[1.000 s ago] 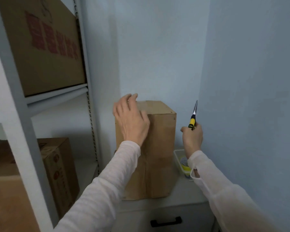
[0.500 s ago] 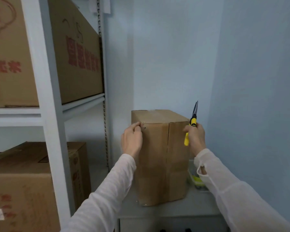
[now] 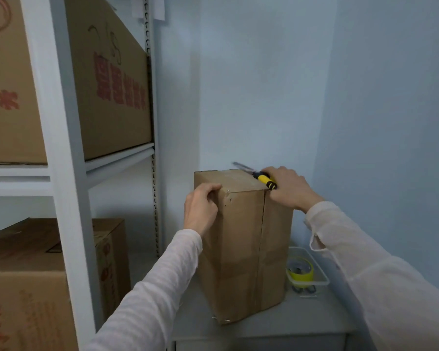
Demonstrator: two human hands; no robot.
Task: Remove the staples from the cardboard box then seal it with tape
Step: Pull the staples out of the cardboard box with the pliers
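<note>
**Pliers over the box top, one slip from trouble**

My left fingers (image 3: 211, 188) are curled over the near-left top edge of the cardboard box (image 3: 241, 244), gripping it just beside a small staple (image 3: 228, 191). My right fingers (image 3: 280, 171) are wrapped round the yellow-and-black handle of the pliers (image 3: 262, 178). Their metal tips lie over the box top and point far-left. The box stands on end on the grey desk (image 3: 276, 323), close to the right wall.

Tall and narrow as it is, I judge the box could tip or skid if I lever hard on a staple, since my left hand is its only brace. The tips aim toward that hand's side, so a slip could jab my knuckles or gouge the cardboard. A yanked staple could also tear the flap and leave a ragged seam for the tape.

The tips are blurred, so I cannot tell whether they are parted or touching anything. The box's far and right faces are hidden, and so is the staple count. The tape roll (image 3: 299, 271) sits in a clear tray (image 3: 321, 277) just right of the box. A dark thing near it is unreadable.
</note>
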